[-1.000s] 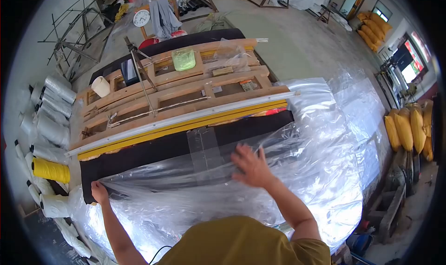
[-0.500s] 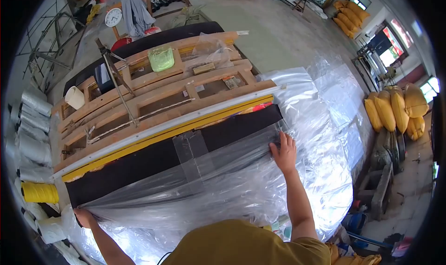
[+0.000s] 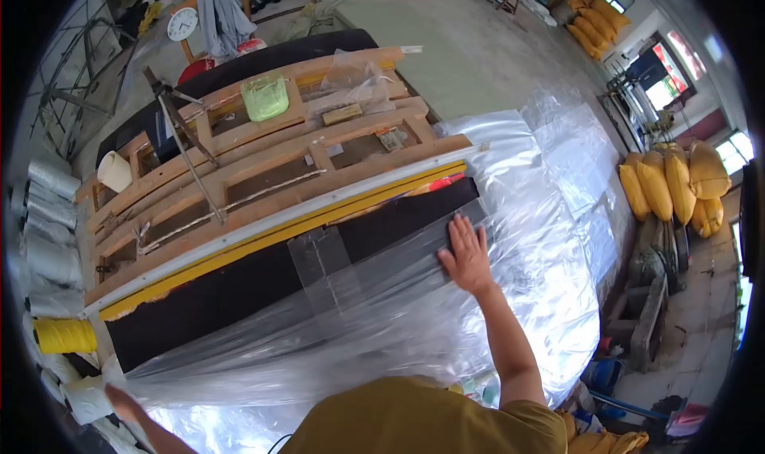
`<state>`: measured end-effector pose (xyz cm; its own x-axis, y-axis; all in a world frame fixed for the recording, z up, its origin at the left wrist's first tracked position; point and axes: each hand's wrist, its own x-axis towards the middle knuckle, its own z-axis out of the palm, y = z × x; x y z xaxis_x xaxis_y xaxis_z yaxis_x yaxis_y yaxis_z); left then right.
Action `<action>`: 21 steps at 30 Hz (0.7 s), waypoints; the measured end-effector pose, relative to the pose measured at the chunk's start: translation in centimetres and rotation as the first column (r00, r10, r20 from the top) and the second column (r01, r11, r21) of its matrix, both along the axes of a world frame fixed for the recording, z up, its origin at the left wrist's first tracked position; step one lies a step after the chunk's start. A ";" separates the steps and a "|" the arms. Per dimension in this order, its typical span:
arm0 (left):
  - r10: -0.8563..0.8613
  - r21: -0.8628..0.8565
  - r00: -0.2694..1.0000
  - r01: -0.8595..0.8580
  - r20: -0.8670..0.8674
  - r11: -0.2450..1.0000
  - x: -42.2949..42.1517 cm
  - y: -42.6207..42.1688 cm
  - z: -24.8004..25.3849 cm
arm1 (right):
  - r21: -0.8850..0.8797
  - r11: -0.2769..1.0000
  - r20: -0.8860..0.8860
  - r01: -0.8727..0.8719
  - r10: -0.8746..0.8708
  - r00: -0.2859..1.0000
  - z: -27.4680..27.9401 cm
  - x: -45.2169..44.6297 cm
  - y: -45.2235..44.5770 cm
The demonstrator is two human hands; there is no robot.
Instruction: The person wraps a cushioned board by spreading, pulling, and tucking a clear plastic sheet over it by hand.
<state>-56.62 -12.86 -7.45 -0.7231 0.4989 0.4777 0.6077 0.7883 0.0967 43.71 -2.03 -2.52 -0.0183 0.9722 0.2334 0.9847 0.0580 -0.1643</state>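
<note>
Clear plastic sheeting (image 3: 319,350) stretches over the lower part of a black strip (image 3: 207,311), with creases running from left to right. My right hand (image 3: 467,255) lies on the sheeting near the strip's right end, palm down and fingers spread. At the strip's lower left corner is my left hand (image 3: 121,400), blurred, its fingers hidden, beside the sheeting's edge. A clear patch (image 3: 319,264) crosses the middle of the strip. Along the strip's far side run a yellow bar (image 3: 287,235) and a white metal rail (image 3: 279,215).
Beyond the rail, a wooden frame (image 3: 263,167) carries a green container (image 3: 265,98), a white cup (image 3: 115,172) and a metal stand (image 3: 179,127). Plastic rolls (image 3: 52,255) and a yellow spool (image 3: 64,336) are at left. Yellow sacks (image 3: 657,187) stand at right.
My right hand has moved right and come down flat on the sheeting. My left hand has moved down and left. The view has shifted, and the sheeting lies tauter across the strip.
</note>
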 end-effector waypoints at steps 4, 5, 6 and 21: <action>0.112 -0.009 0.991 -0.113 -0.078 0.994 -1.5 -4.7 11.5 | -0.034 0.996 0.080 0.081 -0.078 0.994 1.0 -2.4 -1.0; 0.163 -0.018 0.985 -0.164 -0.053 0.986 -1.9 -5.5 12.9 | -0.040 0.996 0.079 0.081 -0.078 0.994 0.8 -2.3 -0.7; 0.214 -0.024 0.977 -0.214 -0.024 0.976 -2.0 -6.0 13.5 | -0.040 0.996 0.082 0.082 -0.079 0.993 0.7 -1.9 -0.1; 0.157 -0.185 0.981 -0.135 0.113 0.973 -1.1 -2.2 2.7 | 0.195 0.935 -0.555 0.297 -0.145 0.819 -2.9 10.4 12.6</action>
<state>-57.73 -15.08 -4.72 -0.8432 0.4513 0.2921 0.4763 0.8791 0.0169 54.14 10.60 -5.41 0.3883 0.8355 0.3887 0.7435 -0.0349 -0.6679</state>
